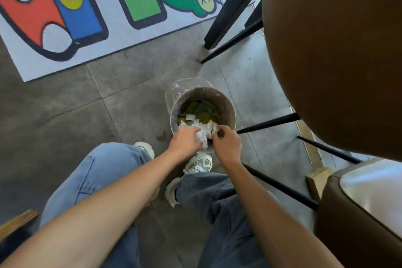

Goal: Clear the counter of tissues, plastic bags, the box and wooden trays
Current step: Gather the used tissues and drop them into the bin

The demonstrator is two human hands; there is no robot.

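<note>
While both arms reach down over a bin [226,104] on the tiled floor, the left hand [185,142] and right hand [227,145] hold crumpled white tissues [204,131] between them at the bin's 6 o'clock rim, each grip curled and pinching the wad. Green and yellow rubbish lies inside the liner. A stool [335,50] stands at 3 o'clock of the bin, a bright rug [87,6] at 11 o'clock.
</note>
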